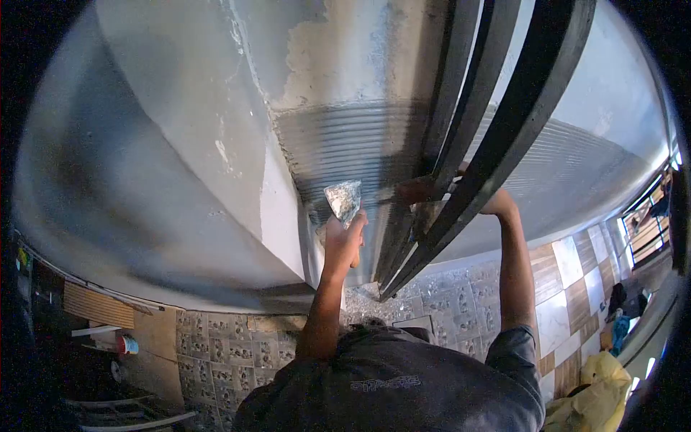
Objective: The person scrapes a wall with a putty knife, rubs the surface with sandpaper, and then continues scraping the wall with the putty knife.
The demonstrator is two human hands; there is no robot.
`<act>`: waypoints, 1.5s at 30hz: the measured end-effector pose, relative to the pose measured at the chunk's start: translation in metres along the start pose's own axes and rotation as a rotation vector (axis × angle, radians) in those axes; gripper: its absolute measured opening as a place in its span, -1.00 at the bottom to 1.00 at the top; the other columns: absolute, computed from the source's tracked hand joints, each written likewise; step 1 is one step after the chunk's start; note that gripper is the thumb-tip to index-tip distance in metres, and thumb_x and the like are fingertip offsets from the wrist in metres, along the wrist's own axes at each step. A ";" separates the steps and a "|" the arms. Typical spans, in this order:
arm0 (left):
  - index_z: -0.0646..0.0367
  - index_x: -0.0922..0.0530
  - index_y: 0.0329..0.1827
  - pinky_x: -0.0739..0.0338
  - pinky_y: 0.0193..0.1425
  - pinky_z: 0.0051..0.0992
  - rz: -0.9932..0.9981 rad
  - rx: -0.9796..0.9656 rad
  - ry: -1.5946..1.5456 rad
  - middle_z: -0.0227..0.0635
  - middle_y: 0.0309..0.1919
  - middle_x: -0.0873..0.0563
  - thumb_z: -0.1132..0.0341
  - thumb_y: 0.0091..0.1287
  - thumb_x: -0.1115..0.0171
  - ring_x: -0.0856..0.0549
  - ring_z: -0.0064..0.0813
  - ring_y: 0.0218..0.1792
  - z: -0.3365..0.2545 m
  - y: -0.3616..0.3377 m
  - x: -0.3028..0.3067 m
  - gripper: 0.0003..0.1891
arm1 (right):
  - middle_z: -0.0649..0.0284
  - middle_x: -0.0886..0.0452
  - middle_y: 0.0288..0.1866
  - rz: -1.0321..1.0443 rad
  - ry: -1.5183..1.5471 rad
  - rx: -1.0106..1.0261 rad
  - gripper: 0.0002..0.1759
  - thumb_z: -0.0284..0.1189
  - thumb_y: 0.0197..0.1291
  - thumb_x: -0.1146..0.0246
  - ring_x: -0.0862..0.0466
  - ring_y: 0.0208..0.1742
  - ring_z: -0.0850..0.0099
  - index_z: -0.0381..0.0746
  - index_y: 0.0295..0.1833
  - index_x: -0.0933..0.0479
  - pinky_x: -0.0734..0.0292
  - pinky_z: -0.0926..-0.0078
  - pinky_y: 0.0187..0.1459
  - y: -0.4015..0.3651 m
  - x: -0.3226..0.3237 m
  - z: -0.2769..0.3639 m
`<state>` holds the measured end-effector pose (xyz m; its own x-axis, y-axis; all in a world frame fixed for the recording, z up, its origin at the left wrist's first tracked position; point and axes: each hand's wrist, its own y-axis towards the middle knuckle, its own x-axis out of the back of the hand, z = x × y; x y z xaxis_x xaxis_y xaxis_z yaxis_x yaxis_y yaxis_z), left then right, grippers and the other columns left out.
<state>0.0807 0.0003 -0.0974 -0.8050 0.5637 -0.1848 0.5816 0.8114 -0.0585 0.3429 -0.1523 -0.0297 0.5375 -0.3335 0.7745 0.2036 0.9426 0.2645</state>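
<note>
My left hand (342, 243) is closed around the handle of a putty knife (343, 199), its broad blade pointing up and smeared with pale mortar. The blade is in front of the lower left part of a ridged grey mortar band (353, 137) on the wall. My right hand (495, 204) reaches behind dark upright bars (497, 162), which hide most of its fingers. A reddish-brown shape (414, 191) shows between the bars at the same height. Whether it is part of that hand or a tool cannot be made out.
A pale wall corner (281, 209) stands left of the mortar band. Debris lies on the patterned floor (461, 302) below the bars. At lower left are a small bucket (128, 344) and a slatted panel (97, 306); a yellow sheet or bag (594, 396) lies at lower right.
</note>
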 end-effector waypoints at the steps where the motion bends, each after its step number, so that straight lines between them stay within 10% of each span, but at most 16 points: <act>1: 0.27 -0.50 -0.06 -0.28 -0.61 -0.61 0.015 -0.015 0.001 -0.45 -0.50 -0.51 0.27 0.26 -0.16 -0.36 -0.72 -0.66 0.000 -0.001 -0.001 -0.72 | 0.12 -0.51 0.11 -0.003 0.002 -0.006 -0.38 -0.44 -0.10 -0.40 -0.50 0.08 0.32 -0.31 0.15 -0.42 -0.39 0.33 0.10 0.000 -0.004 -0.007; 9: 0.29 -0.49 -0.06 -0.31 -0.60 -0.60 0.049 -0.029 -0.004 -0.42 -0.48 -0.51 0.29 0.27 -0.14 -0.38 -0.69 -0.66 0.003 -0.006 -0.006 -0.72 | 0.16 -0.50 0.11 0.107 0.026 -0.033 -0.27 -0.38 -0.19 -0.49 -0.50 0.07 0.36 -0.31 0.17 -0.40 -0.39 0.32 0.11 0.010 -0.010 -0.017; 17: 0.28 -0.49 -0.15 -0.36 -0.55 -0.56 0.085 0.042 0.012 -0.38 -0.45 -0.53 0.24 0.23 -0.19 -0.44 -0.63 -0.61 0.034 -0.002 -0.015 -0.73 | -0.02 -0.53 0.08 0.129 0.181 -0.100 -0.55 -0.24 0.13 -0.21 -0.50 0.12 0.17 -0.28 0.08 -0.47 -0.38 0.28 0.11 0.005 -0.014 -0.020; 22: 0.31 -0.48 -0.17 -0.40 -0.47 -0.49 -0.031 -0.407 0.305 -0.34 -0.44 -0.55 0.27 0.23 -0.17 -0.53 -0.52 -0.55 0.043 -0.008 -0.030 -0.74 | 0.02 -0.53 0.09 0.059 0.220 -0.187 -0.58 -0.31 0.22 -0.10 -0.50 0.12 0.23 -0.29 0.15 -0.42 -0.39 0.29 0.12 -0.001 -0.013 -0.007; 32: 0.20 -0.38 -0.18 -0.37 -0.50 -0.53 0.229 -0.074 -0.029 -0.45 -0.58 -0.43 0.30 0.16 -0.21 -0.41 -0.63 -0.60 0.022 -0.012 -0.049 -0.74 | 0.01 -0.42 0.19 -0.078 0.702 -0.412 -0.13 0.18 0.30 0.43 -0.42 0.22 0.20 -0.38 0.24 -0.31 -0.25 0.26 0.28 -0.028 -0.024 0.024; 45: 0.22 -0.40 -0.21 -0.39 -0.54 -0.55 0.234 -0.104 -0.097 -0.44 -0.56 -0.45 0.43 0.13 -0.15 -0.42 -0.63 -0.63 0.027 0.004 -0.053 -0.81 | 0.01 -0.42 0.19 -0.006 0.767 -0.426 -0.10 0.22 0.27 0.45 -0.43 0.20 0.19 -0.36 0.28 -0.27 -0.30 0.24 0.23 -0.029 -0.047 -0.002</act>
<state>0.1286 -0.0306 -0.1146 -0.6326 0.7242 -0.2745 0.7311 0.6754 0.0971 0.3132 -0.1638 -0.0750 0.9062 -0.4013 0.1330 0.4142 0.9059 -0.0884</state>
